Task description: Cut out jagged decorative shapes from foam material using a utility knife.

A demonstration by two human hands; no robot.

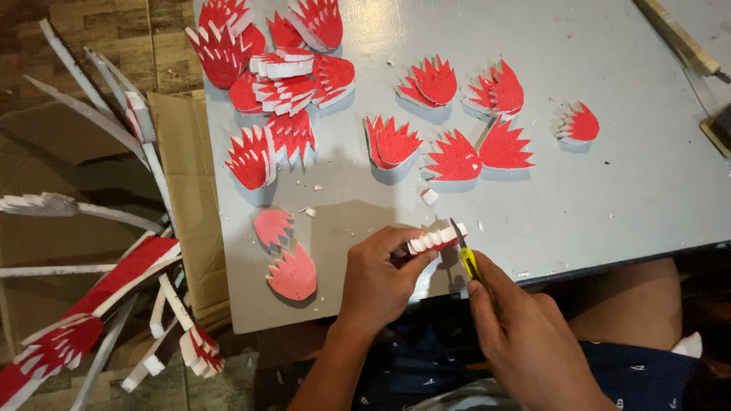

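Red-and-white foam flame cutouts [454,158] lie scattered across the grey table [624,198], with foam offcut strips [99,304] beside a cardboard sheet [186,198].

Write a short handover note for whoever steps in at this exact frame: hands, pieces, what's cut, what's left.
Left hand: grips a red-and-white foam piece at the table's near edge, white teeth facing up.
Right hand: holds a yellow-handled cutter, blade against the piece's right end.
Done: many cut flame-shaped pieces lie across the grey table, piled top left, singles in the middle, two pale ones near the left hand.
Left: the held piece is mid-cut. Long foam strips lie on the cardboard to the left, seemingly offcuts or stock.
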